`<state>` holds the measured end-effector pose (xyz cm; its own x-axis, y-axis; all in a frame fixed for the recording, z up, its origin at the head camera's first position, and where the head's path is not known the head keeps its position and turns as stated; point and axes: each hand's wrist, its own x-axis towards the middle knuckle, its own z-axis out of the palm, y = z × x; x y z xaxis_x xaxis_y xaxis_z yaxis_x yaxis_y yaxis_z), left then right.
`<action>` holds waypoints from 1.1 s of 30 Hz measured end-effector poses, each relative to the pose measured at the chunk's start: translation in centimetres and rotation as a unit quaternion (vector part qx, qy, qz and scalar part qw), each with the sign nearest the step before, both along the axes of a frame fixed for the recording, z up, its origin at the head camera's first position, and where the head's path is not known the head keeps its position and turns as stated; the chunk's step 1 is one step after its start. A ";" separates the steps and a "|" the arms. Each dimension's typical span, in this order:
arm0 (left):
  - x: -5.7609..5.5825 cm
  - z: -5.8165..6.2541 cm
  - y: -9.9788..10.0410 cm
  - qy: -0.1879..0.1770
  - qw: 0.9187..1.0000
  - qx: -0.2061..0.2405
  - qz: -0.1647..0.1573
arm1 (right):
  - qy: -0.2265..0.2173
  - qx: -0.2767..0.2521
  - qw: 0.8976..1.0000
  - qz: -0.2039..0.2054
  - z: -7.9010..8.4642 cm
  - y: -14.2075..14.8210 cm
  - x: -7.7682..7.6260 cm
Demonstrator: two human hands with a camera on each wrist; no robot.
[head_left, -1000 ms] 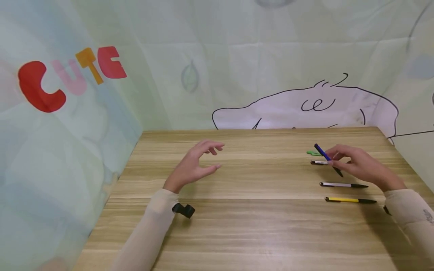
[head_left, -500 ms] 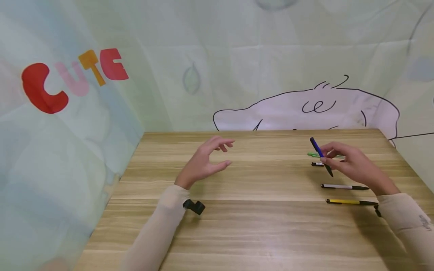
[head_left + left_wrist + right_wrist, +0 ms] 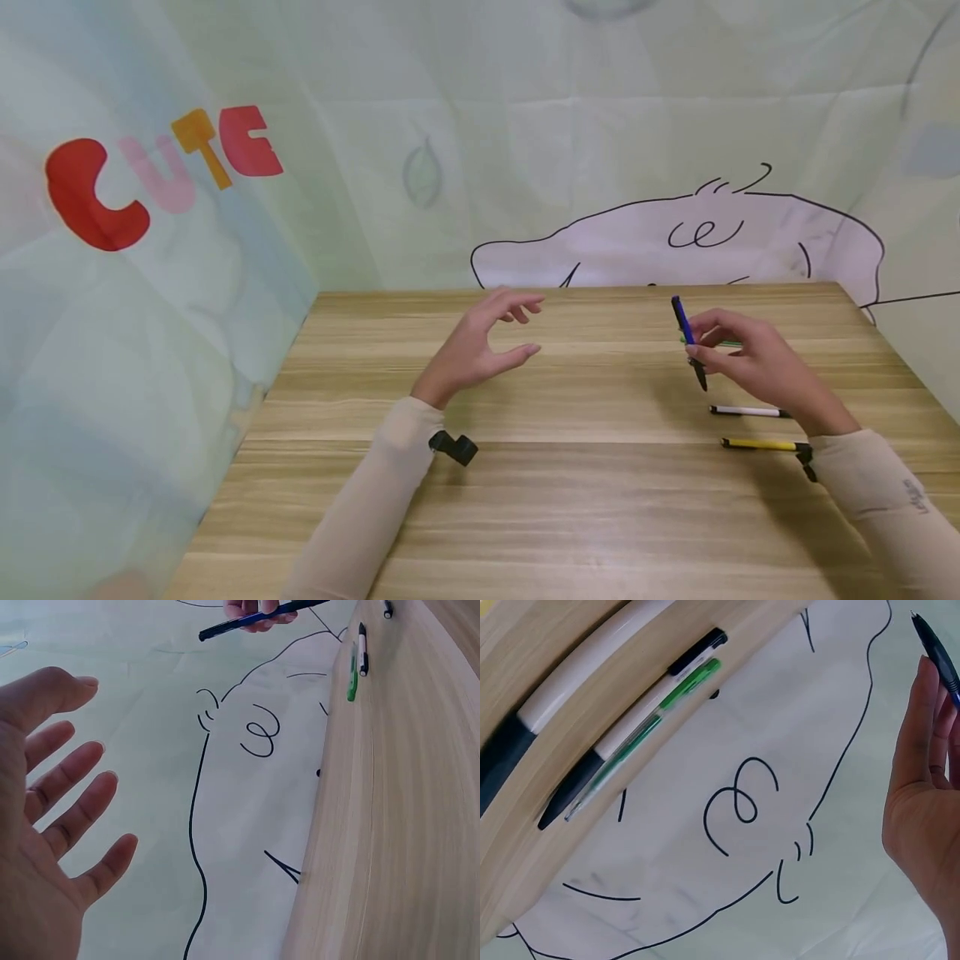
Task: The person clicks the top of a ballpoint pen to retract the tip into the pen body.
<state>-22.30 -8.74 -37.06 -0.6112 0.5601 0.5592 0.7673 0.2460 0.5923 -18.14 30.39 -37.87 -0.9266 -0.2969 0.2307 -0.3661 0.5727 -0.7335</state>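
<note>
Pen (image 3: 683, 325), blue, slants, pinched midway by the right hand (image 3: 761, 360).

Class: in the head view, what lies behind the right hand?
Of the green pen, only bits show past the right hand. The nearer white pen shows, its right end covered. The farther white pen is nearly all covered, though the right wrist view shows it.
</note>
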 end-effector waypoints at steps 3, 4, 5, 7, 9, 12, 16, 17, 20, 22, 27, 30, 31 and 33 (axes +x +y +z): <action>-0.1 0.2 0.5 0.002 1.000 0.009 -0.007 | 0.000 -0.011 1.000 0.015 0.2 -0.3 0.1; -0.1 0.2 0.7 0.002 1.000 0.011 -0.008 | -0.001 -0.016 1.000 0.017 0.3 -0.4 0.2; -0.2 0.2 0.9 0.002 1.000 0.012 -0.009 | -0.005 -0.021 1.000 0.014 0.4 -0.6 0.3; -0.2 0.3 1.3 0.002 1.000 0.017 -0.011 | -0.006 -0.028 0.999 0.014 0.6 -0.8 0.4; -0.2 0.4 1.6 0.005 1.000 0.019 -0.012 | -0.011 -0.042 0.999 0.007 0.8 -1.1 0.6; -0.2 0.5 2.1 0.009 1.000 0.024 -0.015 | -0.006 -0.050 0.999 0.009 1.1 -1.6 0.7; -0.3 0.7 2.7 0.017 0.999 0.027 -0.015 | -0.003 -0.063 0.998 0.021 1.5 -2.2 0.8; -0.3 0.7 2.9 0.019 0.999 0.027 -0.016 | -0.005 -0.068 0.997 0.024 1.7 -2.4 0.8; -0.5 0.8 3.4 0.024 0.999 0.029 -0.018 | -0.005 -0.079 0.996 0.038 2.0 -2.9 0.9; -0.5 0.8 3.7 0.027 0.999 0.031 -0.021 | -0.005 -0.085 0.995 0.046 2.1 -3.3 0.8; -0.5 1.0 4.6 0.028 0.999 0.035 -0.028 | -0.014 -0.100 0.994 0.050 2.4 -4.3 0.9; -0.5 1.1 5.1 0.030 0.998 0.035 -0.032 | -0.018 -0.102 0.993 0.051 2.7 -4.8 0.9; -0.5 1.2 5.3 0.031 0.998 0.035 -0.035 | -0.018 -0.102 0.993 0.051 2.8 -4.9 0.9; -0.5 1.2 5.7 0.031 0.998 0.035 -0.039 | -0.020 -0.105 0.993 0.052 3.0 -5.3 0.9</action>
<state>-22.80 -3.06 -35.86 -0.5306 0.5630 0.6336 0.8180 0.1442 0.5569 -17.19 25.13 -34.89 -0.9033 -0.3399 0.2619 -0.3837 0.3664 -0.8477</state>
